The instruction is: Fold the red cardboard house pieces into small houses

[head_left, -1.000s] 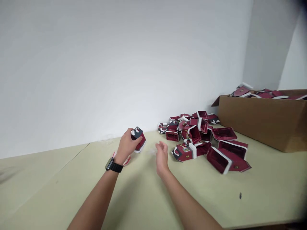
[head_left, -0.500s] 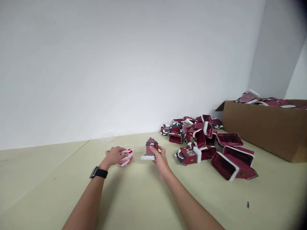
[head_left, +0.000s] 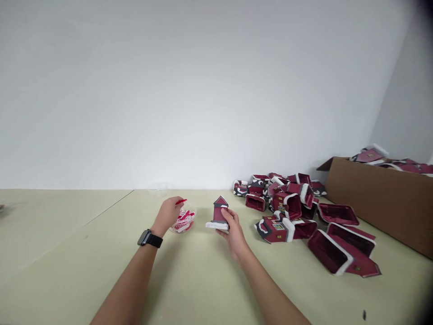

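My left hand [head_left: 168,214], with a black watch at the wrist, is pinched on a small red piece [head_left: 181,201] whose exact kind I cannot make out. Just below it stands a clear round bowl [head_left: 193,215] holding many small red and white pieces [head_left: 183,221]. My right hand [head_left: 233,230] grips a small dark red model house [head_left: 220,213] with a grey-edged gable roof and a white snowy base. The house is held upright above the table, to the right of the bowl.
Several similar red houses [head_left: 275,228] lie heaped on their sides at the right, some showing hollow undersides. Behind them a cardboard box [head_left: 379,198] holds more houses. A clear lid-like piece [head_left: 158,188] lies near the wall. The pale green table [head_left: 189,280] carries a small dark speck [head_left: 364,314].
My left hand has risen from the bowl with a red piece between its fingers. My right hand still holds the house, turned slightly. The view has shifted a little to the left.
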Available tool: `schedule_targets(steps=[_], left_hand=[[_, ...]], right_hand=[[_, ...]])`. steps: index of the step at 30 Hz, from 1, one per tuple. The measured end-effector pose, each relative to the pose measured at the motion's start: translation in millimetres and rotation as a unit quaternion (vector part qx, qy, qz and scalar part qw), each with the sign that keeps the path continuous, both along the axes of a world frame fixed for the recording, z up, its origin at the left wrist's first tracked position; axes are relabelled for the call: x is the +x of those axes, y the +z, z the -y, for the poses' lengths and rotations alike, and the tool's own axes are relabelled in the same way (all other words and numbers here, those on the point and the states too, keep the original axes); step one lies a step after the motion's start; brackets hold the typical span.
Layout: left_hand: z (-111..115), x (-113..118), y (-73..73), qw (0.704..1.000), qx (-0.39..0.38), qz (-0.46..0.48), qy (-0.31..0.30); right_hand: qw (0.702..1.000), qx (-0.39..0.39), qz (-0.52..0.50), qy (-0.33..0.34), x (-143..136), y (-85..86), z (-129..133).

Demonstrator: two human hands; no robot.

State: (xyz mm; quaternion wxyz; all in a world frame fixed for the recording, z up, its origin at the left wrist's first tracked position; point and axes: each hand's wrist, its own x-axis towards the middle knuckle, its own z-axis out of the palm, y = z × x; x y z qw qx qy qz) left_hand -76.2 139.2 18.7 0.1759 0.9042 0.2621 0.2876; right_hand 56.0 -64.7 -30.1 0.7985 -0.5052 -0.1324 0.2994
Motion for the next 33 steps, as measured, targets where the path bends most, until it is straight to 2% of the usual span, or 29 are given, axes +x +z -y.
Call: schedule_targets(steps=[2,6,9,12,14,16,18,20,26,33], left_hand=[[10,4,0.6,0.994,-0.075,0.062,-0.048],[41,19,-2.2,0.949,-0.24,0.142,-0.15],[63,24,-1.2,0.917,-0.313,0.143,-0.199],[80,22,5.4,0.897,-0.359,0.141,-0.216],[86,20,9.4,0.909,-0.323,0.156,-0.212],[90,20,10.2,0.931,-0.236,0.175,-0.215],[92,23,6.9,0.944,-0.156,0.192,-0.217],[92,27,0.5,0.949,-0.117,0.205,-0.207],[88,35,-15.1,0.944,-0.124,0.25,-0.175],[87,36,-13.1,0.938,-0.109,0.287,-0.161]], right_hand=[[0.999,0.024,-0.02,0.026,-1,2.9,2],[0.982,0.107,-0.105,0.111,-2,11.6,10],[0.968,0.14,-0.141,0.15,-3,15.6,14],[0.962,0.146,-0.155,0.171,-3,16.1,15],[0.96,0.147,-0.157,0.179,-3,15.5,15],[0.96,0.145,-0.16,0.179,-3,14.9,14],[0.959,0.146,-0.165,0.178,-4,14.7,14],[0.957,0.149,-0.167,0.185,-5,15.1,14],[0.95,0.155,-0.161,0.22,-7,18.4,17],[0.947,0.145,-0.164,0.233,-6,18.1,18]])
